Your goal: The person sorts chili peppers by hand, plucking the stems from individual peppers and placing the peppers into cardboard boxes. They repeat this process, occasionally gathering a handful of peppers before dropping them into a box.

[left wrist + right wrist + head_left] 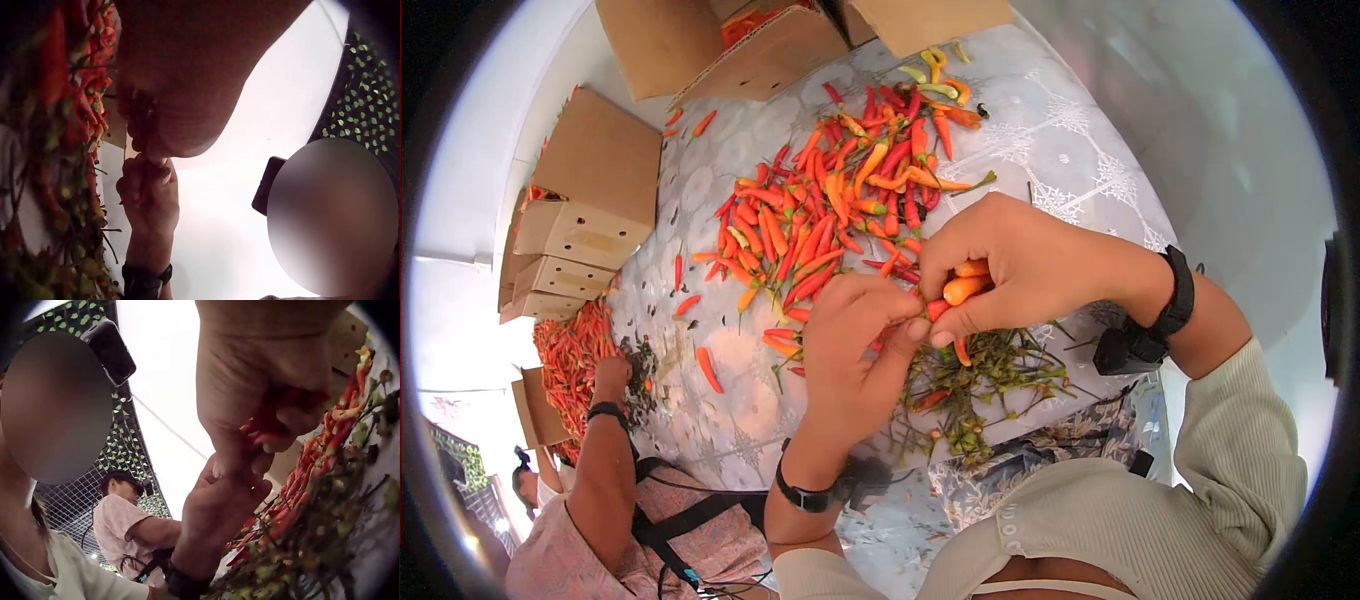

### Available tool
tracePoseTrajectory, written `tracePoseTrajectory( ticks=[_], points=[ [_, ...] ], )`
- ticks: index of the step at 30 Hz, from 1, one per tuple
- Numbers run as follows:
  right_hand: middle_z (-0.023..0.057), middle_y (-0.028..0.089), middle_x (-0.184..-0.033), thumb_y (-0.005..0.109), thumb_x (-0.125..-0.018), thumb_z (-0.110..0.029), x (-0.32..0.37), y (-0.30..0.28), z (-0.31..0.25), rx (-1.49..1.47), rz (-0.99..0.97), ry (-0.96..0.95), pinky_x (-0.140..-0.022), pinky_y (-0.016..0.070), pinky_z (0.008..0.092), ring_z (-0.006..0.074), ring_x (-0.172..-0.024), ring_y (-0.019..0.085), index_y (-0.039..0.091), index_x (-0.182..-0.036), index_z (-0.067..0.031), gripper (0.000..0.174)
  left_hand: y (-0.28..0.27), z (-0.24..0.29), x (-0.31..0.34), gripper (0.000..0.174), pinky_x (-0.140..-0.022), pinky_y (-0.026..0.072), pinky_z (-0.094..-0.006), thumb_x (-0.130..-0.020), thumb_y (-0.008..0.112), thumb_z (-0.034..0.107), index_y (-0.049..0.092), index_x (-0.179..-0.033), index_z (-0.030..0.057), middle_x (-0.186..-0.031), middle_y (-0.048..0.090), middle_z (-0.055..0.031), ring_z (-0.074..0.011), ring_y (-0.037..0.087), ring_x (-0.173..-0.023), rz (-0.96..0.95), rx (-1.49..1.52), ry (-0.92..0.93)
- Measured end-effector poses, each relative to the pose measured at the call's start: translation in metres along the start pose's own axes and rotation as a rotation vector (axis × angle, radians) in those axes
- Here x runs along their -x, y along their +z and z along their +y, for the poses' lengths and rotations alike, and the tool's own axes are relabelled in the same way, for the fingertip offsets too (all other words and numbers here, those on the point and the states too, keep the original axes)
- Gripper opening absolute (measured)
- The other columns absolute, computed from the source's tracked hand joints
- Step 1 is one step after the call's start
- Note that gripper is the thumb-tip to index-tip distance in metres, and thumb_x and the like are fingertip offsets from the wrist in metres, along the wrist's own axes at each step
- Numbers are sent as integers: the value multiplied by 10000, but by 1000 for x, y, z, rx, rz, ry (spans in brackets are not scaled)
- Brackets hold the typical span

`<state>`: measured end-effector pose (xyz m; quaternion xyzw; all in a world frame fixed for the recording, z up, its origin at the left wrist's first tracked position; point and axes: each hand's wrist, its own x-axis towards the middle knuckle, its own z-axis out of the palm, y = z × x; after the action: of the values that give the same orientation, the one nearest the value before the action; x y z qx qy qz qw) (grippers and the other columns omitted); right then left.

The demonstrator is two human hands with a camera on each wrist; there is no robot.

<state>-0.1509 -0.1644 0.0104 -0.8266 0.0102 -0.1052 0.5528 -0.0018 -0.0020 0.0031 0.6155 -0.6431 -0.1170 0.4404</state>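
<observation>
In the head view both hands meet over the table's near side. My right hand (1025, 262) grips several orange and red chili peppers (963, 289) in its curled fingers. Its thumb and forefinger hold a red chili (938, 309) whose end points at the left hand. The left hand (850, 350) pinches at that end with thumb and forefinger, the tips of both hands close together. Some red shows inside the left fingers too. Red chilies (269, 415) fill the right palm in the right wrist view. The left wrist view is dark, with the left hand (181, 119) in front.
A heap of red and orange chilies (800, 220) spreads beyond the hands. Green stems (990, 385) lie piled below them. Cardboard boxes (600, 205) stand at left and a larger box (770, 55) at the back. Another person's arm (600, 430) reaches into a chili pile at left.
</observation>
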Motion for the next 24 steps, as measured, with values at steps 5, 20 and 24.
tracePoseTrajectory(
  ticks=[5,20,24],
  points=[
    [25,599,-652,784,-778,-207,0,1,-5,-284,-154,51,-551,420,271,110,-594,537,666,-831,-17,230,-8,-1,0,95,-684,430,-314,-786,722,92,655,-822,34,-820,610,-56,-194,551,-753,-103,291,-33],
    [21,631,-770,761,-830,-215,-4,-10,10,-381,-302,6,-588,446,242,86,-679,577,640,-928,-29,243,-15,13,-1,126,-724,419,-346,-755,737,145,656,-784,53,-781,628,-53,-215,557,-738,-305,496,61],
    [1,592,-741,665,-907,-239,-7,-24,2,-434,5,304,-495,408,188,28,-614,542,589,-961,-56,205,-19,8,0,231,-719,417,-340,-785,723,273,663,-785,50,-817,625,-62,-215,550,-779,-228,484,86]
  ],
)
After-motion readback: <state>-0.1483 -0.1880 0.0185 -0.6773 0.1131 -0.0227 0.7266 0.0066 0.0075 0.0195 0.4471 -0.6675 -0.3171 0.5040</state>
